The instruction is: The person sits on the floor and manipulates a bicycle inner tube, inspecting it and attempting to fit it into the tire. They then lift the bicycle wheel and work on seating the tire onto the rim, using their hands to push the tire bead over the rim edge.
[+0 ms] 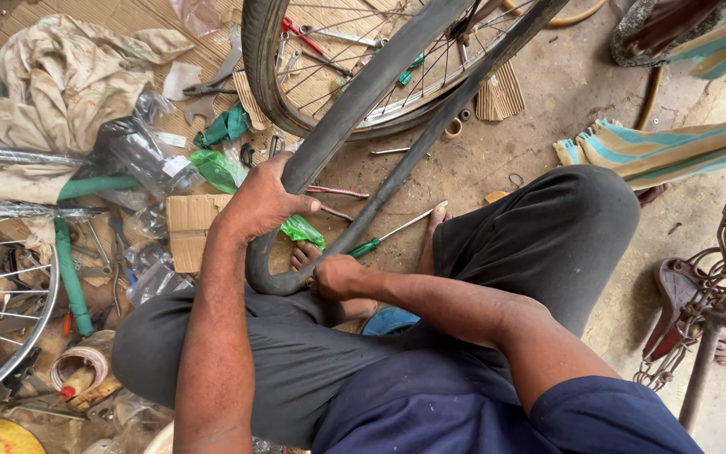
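Dusty concrete floor [548,109] fills the head view, littered with tools, plastic and cardboard, with a rumpled cloth [60,84] in the upper left of the frame. A person squats at the centre, and a black inner tube [380,80] loops from the top of the frame down to their feet.

The left hand [260,200] is closed around the tube's left run, thumb pointing right. The right hand [338,276] is curled shut on the bottom of the loop, just beside the bare toes. A bicycle wheel [272,76] stands behind the tube at upper centre, and a second wheel [10,336] lies at the left edge.

Handling the tube well, as I judge it, means keeping both grips firm but not pinching, letting the rubber slide without kinks, and keeping it off the green-handled screwdriver [384,237] lying just right of the loop.

Of containers, a clear plastic bag [132,147] lies crumpled at left; its contents cannot be made out. A flat cardboard box [188,231] sits beside the left forearm, showing nothing inside.
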